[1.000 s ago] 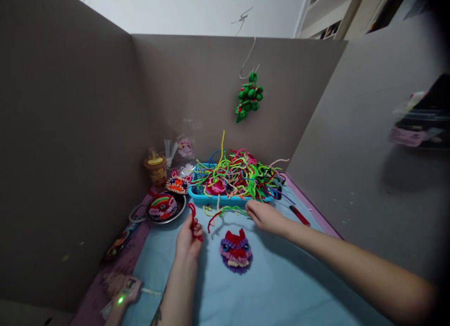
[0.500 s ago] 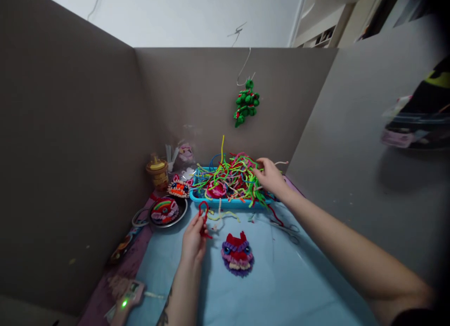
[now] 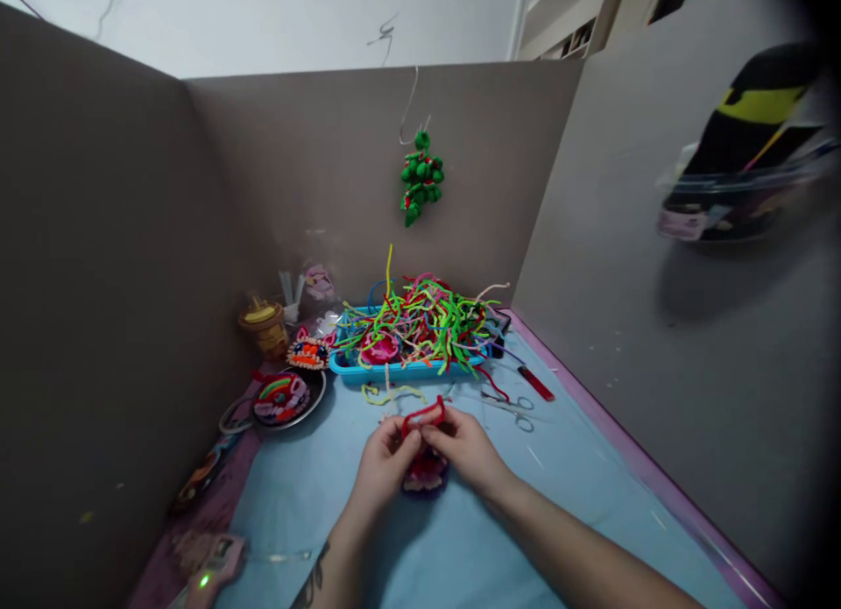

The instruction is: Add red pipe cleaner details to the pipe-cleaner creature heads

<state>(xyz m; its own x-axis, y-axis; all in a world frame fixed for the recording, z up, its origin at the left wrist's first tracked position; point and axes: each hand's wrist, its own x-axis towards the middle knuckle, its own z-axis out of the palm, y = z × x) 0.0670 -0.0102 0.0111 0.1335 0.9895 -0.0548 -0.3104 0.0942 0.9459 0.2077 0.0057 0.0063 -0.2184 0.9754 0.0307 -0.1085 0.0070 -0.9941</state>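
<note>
A bent red pipe cleaner (image 3: 420,413) is pinched between my two hands, above the middle of the cloth. My left hand (image 3: 387,458) grips its left side, thumb against the fingers. On the other side my right hand (image 3: 463,442) pinches it too, thumb and fingers together. Just beneath and behind the hands lies a fuzzy red and purple animal face (image 3: 424,476), partly covered by them. Beyond stands a blue tray (image 3: 407,372) heaped with tangled pipe cleaners (image 3: 440,320), mostly green, red and pink.
Scissors (image 3: 516,409) and a red-handled tool (image 3: 536,383) lie right of centre. A round dish (image 3: 315,400) bearing a rainbow fuzzy piece (image 3: 282,397) sits at left. A glue gun (image 3: 216,565) with a green light is near left. Grey panels (image 3: 394,101) surround the table; a green ornament (image 3: 422,178) hangs behind.
My right hand has come back from the pipe cleaner heap to meet my left hand at the red pipe cleaner. The hands now partly cover the animal face. The camera view has shifted right.
</note>
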